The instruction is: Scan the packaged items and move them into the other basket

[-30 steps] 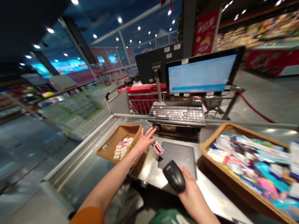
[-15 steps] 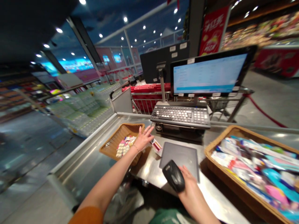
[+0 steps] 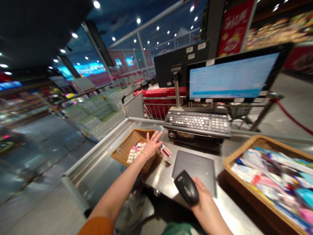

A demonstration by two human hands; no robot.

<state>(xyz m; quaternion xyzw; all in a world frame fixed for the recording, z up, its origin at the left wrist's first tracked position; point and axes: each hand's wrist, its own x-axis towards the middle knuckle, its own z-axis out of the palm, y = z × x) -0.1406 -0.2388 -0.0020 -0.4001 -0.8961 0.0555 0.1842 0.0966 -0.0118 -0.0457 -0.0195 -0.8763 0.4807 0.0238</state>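
Observation:
My left hand (image 3: 152, 146) is over the right rim of a small wicker basket (image 3: 122, 143), its upper fingers spread. A small white packet with a red and yellow stripe (image 3: 165, 150) shows at its fingertips, seemingly gripped from underneath, with a shadow on the counter below it. Small pale packs (image 3: 134, 154) lie in the basket. My right hand (image 3: 204, 199) is closed around a black handheld barcode scanner (image 3: 186, 188). The scanner is above the front edge of a grey flat pad (image 3: 195, 166).
A larger wicker basket (image 3: 228, 163) full of colourful packaged goods stands at the right. Behind the pad are a keyboard (image 3: 195, 122) and a lit monitor (image 3: 232, 76). The metal counter's raised edge (image 3: 95, 147) runs along the left. Red shopping carts (image 3: 158, 101) stand beyond.
The view has turned slightly left. Relative to the counter, my left hand and the striped packet have shifted a little left, towards the small basket. My right hand still holds the scanner.

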